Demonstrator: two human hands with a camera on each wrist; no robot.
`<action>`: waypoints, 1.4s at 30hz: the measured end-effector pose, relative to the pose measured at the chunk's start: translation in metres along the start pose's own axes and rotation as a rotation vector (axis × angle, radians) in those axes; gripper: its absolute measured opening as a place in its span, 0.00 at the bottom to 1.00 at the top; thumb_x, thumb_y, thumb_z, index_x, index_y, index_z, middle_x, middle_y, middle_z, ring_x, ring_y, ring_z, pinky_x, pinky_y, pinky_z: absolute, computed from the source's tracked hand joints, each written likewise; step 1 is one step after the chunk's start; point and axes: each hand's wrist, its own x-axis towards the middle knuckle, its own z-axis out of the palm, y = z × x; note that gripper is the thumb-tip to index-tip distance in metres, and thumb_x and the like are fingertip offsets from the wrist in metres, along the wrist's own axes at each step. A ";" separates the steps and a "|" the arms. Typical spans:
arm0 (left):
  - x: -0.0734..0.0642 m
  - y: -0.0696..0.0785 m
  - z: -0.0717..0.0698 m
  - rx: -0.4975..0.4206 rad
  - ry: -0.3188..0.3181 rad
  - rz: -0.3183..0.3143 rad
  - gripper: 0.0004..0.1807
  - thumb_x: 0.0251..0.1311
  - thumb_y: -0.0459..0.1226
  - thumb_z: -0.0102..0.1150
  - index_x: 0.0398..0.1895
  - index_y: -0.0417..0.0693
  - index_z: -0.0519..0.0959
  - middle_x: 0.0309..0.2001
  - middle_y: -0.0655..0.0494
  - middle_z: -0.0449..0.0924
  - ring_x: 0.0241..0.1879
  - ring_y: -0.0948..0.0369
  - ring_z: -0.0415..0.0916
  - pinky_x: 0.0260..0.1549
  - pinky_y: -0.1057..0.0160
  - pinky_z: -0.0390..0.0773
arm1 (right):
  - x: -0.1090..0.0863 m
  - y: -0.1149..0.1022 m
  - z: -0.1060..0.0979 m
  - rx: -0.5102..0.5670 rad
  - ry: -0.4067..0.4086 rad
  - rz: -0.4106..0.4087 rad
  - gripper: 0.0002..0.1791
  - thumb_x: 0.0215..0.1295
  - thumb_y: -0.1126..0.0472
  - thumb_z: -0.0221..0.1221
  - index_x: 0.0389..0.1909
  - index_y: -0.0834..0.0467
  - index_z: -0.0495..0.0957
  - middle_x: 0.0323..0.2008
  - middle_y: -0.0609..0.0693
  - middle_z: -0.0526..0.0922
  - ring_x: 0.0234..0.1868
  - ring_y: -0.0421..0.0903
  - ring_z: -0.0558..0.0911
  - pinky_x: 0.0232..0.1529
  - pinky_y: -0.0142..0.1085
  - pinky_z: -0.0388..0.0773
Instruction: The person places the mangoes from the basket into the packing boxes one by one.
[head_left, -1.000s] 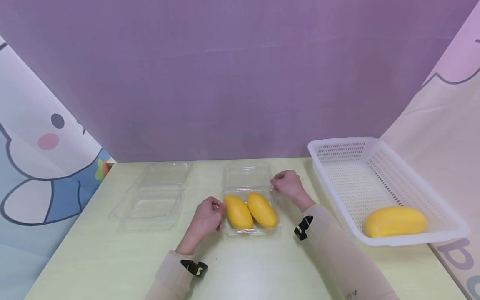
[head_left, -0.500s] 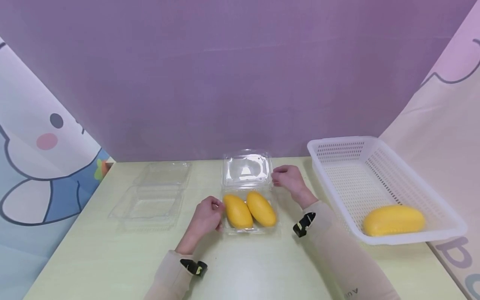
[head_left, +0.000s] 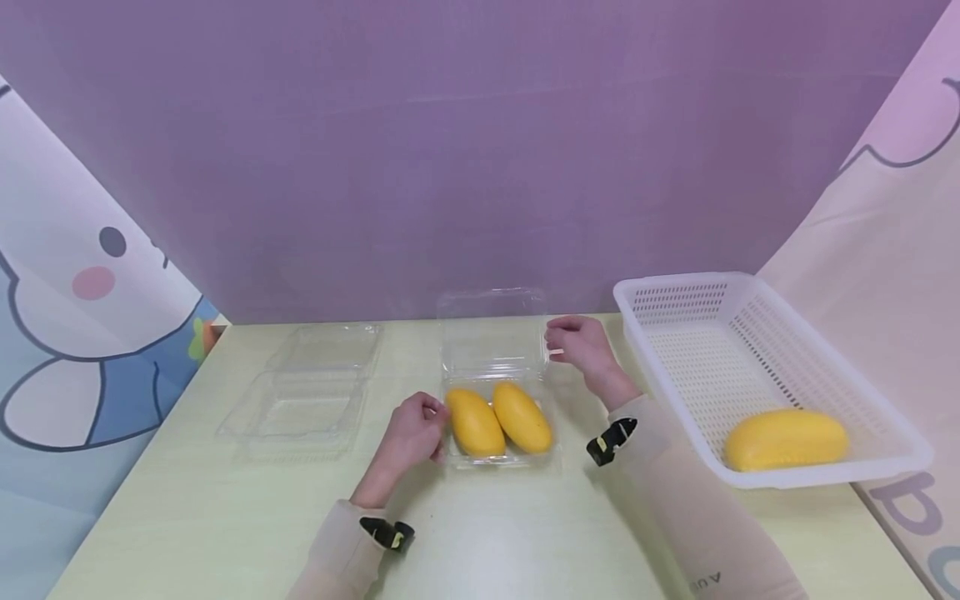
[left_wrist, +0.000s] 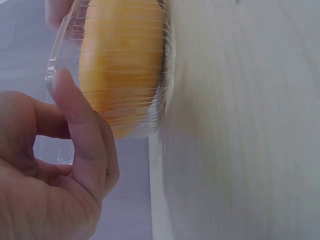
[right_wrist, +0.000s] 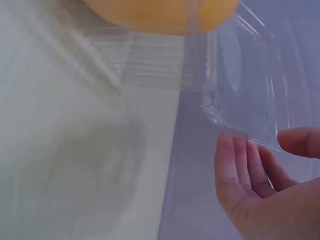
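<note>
A clear plastic clamshell box (head_left: pixel 501 460) lies on the table, its lid (head_left: pixel 491 337) raised and tilted back behind the base. Two yellow mangoes, a left one (head_left: pixel 476 423) and a right one (head_left: pixel 522 418), sit side by side in the base. My left hand (head_left: pixel 412 430) pinches the base's left rim; the left wrist view shows a fingertip (left_wrist: pixel 65 82) against that rim. With thumb and fingers, my right hand (head_left: pixel 587 352) holds the lid's right edge, seen between thumb (right_wrist: pixel 300 142) and fingers in the right wrist view.
Another clear clamshell box (head_left: pixel 307 404) stands unfolded on the left of the table. At the right, a white perforated basket (head_left: pixel 675 375) holds one more yellow mango (head_left: pixel 787 440). A purple backdrop (head_left: pixel 450 167) rises behind the table's far edge.
The lid has swung upward from lying nearly flat at the back, with my right hand rising along its edge. My left hand and the mangoes have stayed in place.
</note>
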 end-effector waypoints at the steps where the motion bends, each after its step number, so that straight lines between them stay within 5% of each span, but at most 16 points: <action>1: 0.000 0.000 0.000 -0.001 -0.001 0.000 0.08 0.72 0.34 0.53 0.43 0.35 0.74 0.23 0.50 0.75 0.13 0.60 0.74 0.19 0.61 0.78 | 0.000 -0.002 0.000 0.009 0.002 -0.003 0.19 0.71 0.67 0.55 0.59 0.73 0.74 0.53 0.67 0.79 0.50 0.60 0.81 0.51 0.46 0.83; 10: 0.000 -0.001 0.000 0.000 -0.005 0.007 0.08 0.72 0.33 0.53 0.43 0.35 0.73 0.22 0.50 0.74 0.13 0.60 0.74 0.19 0.61 0.78 | -0.004 -0.015 -0.001 0.055 0.031 -0.038 0.19 0.71 0.67 0.55 0.59 0.72 0.75 0.54 0.68 0.79 0.45 0.51 0.82 0.46 0.36 0.85; 19: 0.001 -0.001 0.000 -0.003 -0.007 0.013 0.07 0.72 0.33 0.53 0.43 0.35 0.73 0.21 0.50 0.74 0.12 0.60 0.74 0.18 0.61 0.77 | -0.008 -0.022 -0.004 0.075 0.047 -0.080 0.17 0.72 0.66 0.55 0.56 0.73 0.76 0.48 0.63 0.81 0.47 0.56 0.83 0.46 0.36 0.84; 27: 0.000 -0.001 0.000 -0.027 -0.012 0.011 0.08 0.72 0.33 0.54 0.44 0.35 0.73 0.22 0.49 0.74 0.13 0.60 0.74 0.18 0.60 0.79 | -0.016 -0.032 -0.008 0.067 0.038 -0.121 0.19 0.76 0.60 0.56 0.55 0.72 0.76 0.46 0.64 0.82 0.43 0.51 0.84 0.50 0.39 0.84; 30: 0.001 -0.001 0.000 -0.024 -0.014 0.009 0.08 0.72 0.34 0.54 0.44 0.35 0.73 0.22 0.50 0.74 0.13 0.60 0.74 0.18 0.60 0.78 | -0.018 -0.035 -0.009 0.065 0.039 -0.118 0.20 0.76 0.58 0.56 0.54 0.73 0.77 0.44 0.60 0.82 0.46 0.55 0.84 0.50 0.41 0.84; 42: 0.002 -0.002 -0.001 -0.041 -0.012 -0.002 0.09 0.72 0.34 0.53 0.44 0.35 0.74 0.22 0.49 0.74 0.13 0.59 0.74 0.18 0.61 0.78 | -0.029 -0.038 -0.015 0.052 -0.002 -0.047 0.21 0.75 0.55 0.58 0.49 0.73 0.77 0.32 0.52 0.81 0.37 0.47 0.82 0.46 0.38 0.85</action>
